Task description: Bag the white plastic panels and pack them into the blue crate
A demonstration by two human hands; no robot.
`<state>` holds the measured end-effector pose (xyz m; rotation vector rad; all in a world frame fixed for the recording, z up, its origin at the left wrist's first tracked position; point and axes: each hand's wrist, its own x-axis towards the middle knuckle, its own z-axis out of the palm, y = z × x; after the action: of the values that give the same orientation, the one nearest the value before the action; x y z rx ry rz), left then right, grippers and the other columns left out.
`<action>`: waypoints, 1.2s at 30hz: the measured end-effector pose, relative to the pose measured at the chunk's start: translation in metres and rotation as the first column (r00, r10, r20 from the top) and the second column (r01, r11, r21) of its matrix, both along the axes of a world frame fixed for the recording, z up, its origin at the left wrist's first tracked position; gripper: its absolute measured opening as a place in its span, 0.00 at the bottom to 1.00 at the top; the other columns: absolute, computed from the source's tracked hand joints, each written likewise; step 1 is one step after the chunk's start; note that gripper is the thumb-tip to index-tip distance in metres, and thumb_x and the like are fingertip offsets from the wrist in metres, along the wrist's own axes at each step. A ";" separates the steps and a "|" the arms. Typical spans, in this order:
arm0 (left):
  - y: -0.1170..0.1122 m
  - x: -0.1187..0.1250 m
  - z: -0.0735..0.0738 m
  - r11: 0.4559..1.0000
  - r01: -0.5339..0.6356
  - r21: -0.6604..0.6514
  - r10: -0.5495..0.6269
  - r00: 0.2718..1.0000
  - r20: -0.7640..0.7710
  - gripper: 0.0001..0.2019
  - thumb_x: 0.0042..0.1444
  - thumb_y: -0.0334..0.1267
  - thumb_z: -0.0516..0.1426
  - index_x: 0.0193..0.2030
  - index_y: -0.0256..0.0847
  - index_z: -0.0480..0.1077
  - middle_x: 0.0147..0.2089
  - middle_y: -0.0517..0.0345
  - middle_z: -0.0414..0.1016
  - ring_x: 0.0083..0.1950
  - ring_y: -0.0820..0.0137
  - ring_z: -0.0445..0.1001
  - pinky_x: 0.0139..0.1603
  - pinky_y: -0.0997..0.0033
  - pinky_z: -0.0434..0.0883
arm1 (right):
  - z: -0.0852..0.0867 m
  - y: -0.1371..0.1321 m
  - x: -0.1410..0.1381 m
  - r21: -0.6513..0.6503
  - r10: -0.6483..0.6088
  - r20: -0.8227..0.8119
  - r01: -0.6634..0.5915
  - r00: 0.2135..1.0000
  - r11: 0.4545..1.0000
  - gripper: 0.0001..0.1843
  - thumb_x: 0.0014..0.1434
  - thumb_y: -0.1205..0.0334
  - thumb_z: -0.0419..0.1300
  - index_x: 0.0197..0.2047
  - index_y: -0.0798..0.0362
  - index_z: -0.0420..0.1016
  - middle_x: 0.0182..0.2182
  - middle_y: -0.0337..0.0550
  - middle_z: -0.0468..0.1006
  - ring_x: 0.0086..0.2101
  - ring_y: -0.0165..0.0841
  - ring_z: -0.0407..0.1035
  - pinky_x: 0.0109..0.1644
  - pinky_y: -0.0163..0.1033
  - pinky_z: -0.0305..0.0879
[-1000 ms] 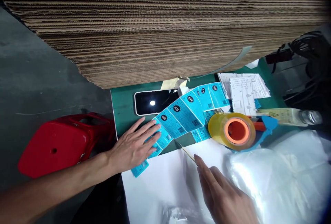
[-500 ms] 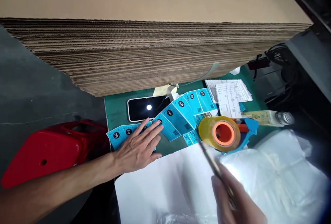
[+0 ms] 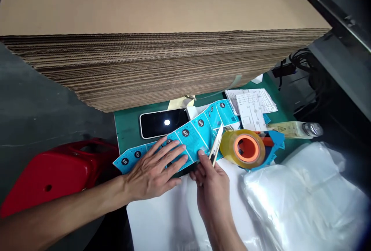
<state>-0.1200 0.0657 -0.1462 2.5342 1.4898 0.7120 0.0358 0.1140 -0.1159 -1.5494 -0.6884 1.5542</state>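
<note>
Two hands down on blue label strip (image 3: 197, 133). Left hand (image 3: 153, 170) spread flat, pinned strip after dragging it further left. Right hand (image 3: 211, 187) closed on cutter (image 3: 216, 148), brought up off white sheet (image 3: 162, 220) to strip edge, just right of left fingertips. Cut looked lined up. Tape roll (image 3: 245, 148) just beyond right hand.

Left hand (image 3: 153, 170) flat, palm down, fingers spread, forearm extended from lower left. Right hand (image 3: 211, 184) just beside it, fingers pinched together.
</note>
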 end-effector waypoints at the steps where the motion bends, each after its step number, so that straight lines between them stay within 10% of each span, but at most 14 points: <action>1: -0.001 -0.001 -0.001 1.000 0.012 -0.011 -0.012 1.000 -0.005 0.25 0.60 0.44 0.51 0.62 0.35 0.58 0.66 0.45 0.57 0.69 0.55 0.45 0.68 0.43 0.48 | -0.002 -0.004 0.002 -0.011 0.019 0.046 -0.019 0.999 1.000 0.20 0.51 0.52 0.63 0.22 0.52 0.57 0.16 0.28 0.55 0.19 0.24 0.51 0.23 0.33 0.52; 4: -0.004 -0.003 -0.007 0.998 0.018 -0.064 -0.020 0.999 -0.034 0.22 0.61 0.43 0.49 0.60 0.34 0.61 0.65 0.47 0.59 0.69 0.55 0.45 0.68 0.45 0.48 | -0.006 -0.013 0.012 -0.031 0.147 0.352 -0.145 0.925 0.989 0.19 0.53 0.47 0.60 0.23 0.52 0.61 0.15 0.30 0.59 0.19 0.26 0.54 0.23 0.34 0.53; 8: -0.003 -0.004 -0.014 0.996 0.003 -0.085 -0.006 0.999 -0.033 0.22 0.62 0.42 0.49 0.60 0.35 0.60 0.63 0.48 0.62 0.68 0.55 0.48 0.68 0.46 0.50 | -0.001 -0.028 0.035 0.157 0.045 0.835 -0.317 0.548 0.936 0.18 0.59 0.48 0.51 0.39 0.54 0.71 0.25 0.38 0.71 0.25 0.31 0.63 0.27 0.34 0.58; 14: -0.009 -0.009 -0.009 0.995 -0.007 -0.103 0.005 1.000 -0.012 0.22 0.61 0.42 0.50 0.59 0.33 0.61 0.59 0.47 0.67 0.63 0.56 0.59 0.67 0.47 0.52 | 0.006 -0.041 0.050 0.149 -0.001 0.987 -0.899 0.163 0.411 0.16 0.62 0.62 0.50 0.52 0.54 0.67 0.27 0.42 0.73 0.25 0.29 0.67 0.28 0.33 0.59; 19: -0.013 -0.011 -0.007 0.993 -0.025 -0.119 0.024 1.000 -0.011 0.22 0.61 0.44 0.50 0.58 0.34 0.62 0.61 0.47 0.64 0.63 0.58 0.59 0.66 0.51 0.55 | -0.003 -0.025 0.026 -0.019 -0.071 0.996 -0.909 -0.053 0.417 0.17 0.64 0.59 0.49 0.53 0.55 0.68 0.29 0.42 0.76 0.22 0.29 0.67 0.22 0.34 0.52; 36: -0.011 -0.016 -0.012 0.992 -0.016 -0.129 0.021 0.999 0.040 0.19 0.61 0.39 0.51 0.57 0.34 0.63 0.61 0.46 0.64 0.66 0.58 0.53 0.67 0.50 0.55 | -0.014 -0.025 0.019 -0.072 -0.016 0.996 -0.911 -0.086 0.406 0.16 0.64 0.58 0.48 0.52 0.53 0.68 0.29 0.39 0.76 0.21 0.28 0.68 0.21 0.34 0.50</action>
<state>-0.1356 0.0551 -0.1586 2.3994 1.4963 0.6446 0.0543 0.0889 -0.1297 -1.4307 -2.6938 0.0800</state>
